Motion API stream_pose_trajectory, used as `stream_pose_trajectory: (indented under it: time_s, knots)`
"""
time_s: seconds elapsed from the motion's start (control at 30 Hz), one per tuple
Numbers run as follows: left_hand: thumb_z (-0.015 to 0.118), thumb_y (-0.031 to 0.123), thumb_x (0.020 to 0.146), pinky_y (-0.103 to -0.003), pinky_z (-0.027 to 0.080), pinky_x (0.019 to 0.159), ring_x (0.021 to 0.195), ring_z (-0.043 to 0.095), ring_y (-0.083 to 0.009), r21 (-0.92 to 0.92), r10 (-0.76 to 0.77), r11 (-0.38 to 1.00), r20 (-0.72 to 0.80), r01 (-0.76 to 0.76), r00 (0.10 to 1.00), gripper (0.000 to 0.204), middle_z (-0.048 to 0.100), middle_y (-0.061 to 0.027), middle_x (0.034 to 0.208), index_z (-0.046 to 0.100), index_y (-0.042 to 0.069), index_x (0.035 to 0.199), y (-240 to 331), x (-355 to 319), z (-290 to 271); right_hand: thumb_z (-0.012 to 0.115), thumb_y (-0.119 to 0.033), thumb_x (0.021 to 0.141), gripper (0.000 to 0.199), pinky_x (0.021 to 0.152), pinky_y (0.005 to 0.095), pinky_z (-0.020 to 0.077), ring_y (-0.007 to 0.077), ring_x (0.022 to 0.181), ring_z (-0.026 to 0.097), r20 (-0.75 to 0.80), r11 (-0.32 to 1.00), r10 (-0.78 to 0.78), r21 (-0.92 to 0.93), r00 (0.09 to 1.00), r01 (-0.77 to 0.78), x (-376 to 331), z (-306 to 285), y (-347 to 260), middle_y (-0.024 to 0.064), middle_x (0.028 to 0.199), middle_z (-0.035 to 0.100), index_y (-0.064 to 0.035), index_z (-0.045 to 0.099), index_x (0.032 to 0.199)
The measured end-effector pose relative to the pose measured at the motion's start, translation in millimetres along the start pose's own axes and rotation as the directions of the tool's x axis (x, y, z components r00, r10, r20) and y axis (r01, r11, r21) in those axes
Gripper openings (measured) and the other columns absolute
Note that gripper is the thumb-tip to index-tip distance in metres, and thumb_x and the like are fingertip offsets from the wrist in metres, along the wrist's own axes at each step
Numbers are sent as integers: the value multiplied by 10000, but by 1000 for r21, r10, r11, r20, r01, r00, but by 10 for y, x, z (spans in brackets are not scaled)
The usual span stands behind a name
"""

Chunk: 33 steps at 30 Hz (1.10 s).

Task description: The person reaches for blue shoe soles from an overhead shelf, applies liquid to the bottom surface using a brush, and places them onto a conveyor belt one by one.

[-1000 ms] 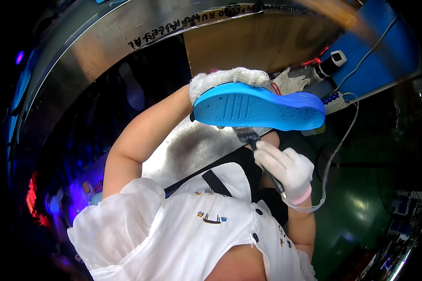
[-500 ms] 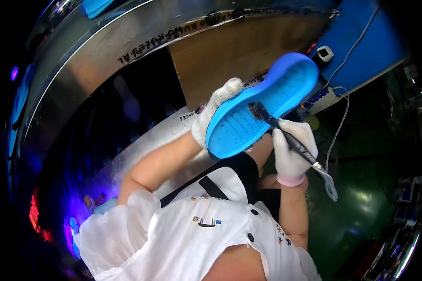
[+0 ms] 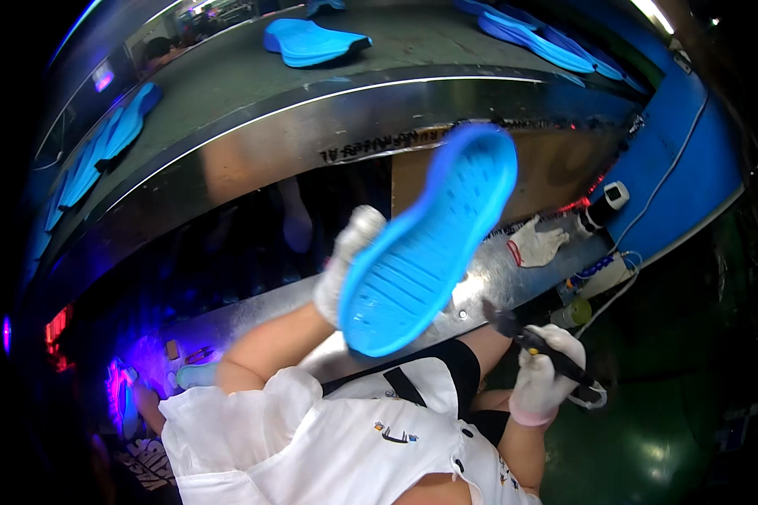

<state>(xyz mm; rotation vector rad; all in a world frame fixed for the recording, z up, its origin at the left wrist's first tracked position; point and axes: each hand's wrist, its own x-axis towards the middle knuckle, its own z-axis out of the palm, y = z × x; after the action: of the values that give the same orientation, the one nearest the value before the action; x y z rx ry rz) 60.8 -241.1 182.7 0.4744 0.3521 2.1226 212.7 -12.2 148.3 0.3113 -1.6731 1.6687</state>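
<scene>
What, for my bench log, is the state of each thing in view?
Left hand: gloved, closed on the blue sole's edge
Blue sole: held tilted, ribbed face toward the camera
Right hand: gloved, closed around the brush
Brush: held, apart from the sole
Spare glove: unworn, lying on the metal ledge
Tube light: lit
</scene>
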Motion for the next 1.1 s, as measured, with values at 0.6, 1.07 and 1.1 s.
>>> stream_pose_trajectory:
  time_s: [0.6, 1.07, 1.1]
  knots:
    - [617, 125, 853, -403, 483, 1019, 1180, 591, -380, -309, 872, -389, 180, 868, 455, 390, 579, -184, 1317, 640, 74, 1239, 2656, -1750, 1269, 573, 83, 831, 279, 598, 202, 443, 85, 679, 551, -148, 920, 391, 64, 908, -386, -28, 104, 342, 82, 921, 628, 33, 595, 1104]
    - [358, 633, 993, -421, 371, 1090, 1256, 470, -264, -115, 446, -891, -35, 440, 894, 686, 528, -128, 1308, 551, 69, 1334, 1624, 972, 849, 553, 54, 858, 251, 560, 201, 421, 72, 650, 524, -192, 915, 399, 17, 897, -403, -76, 70, 335, 81, 902, 617, 38, 585, 1106]
    - [424, 531, 999, -418, 376, 1083, 1250, 476, -264, -151, 413, -901, -14, 406, 911, 560, 549, -118, 1269, 575, 91, 1310, 1685, 867, 840, 553, 51, 863, 253, 560, 199, 420, 70, 651, 524, -211, 919, 385, 0, 898, -394, -92, 44, 388, 79, 908, 619, 37, 586, 1113]
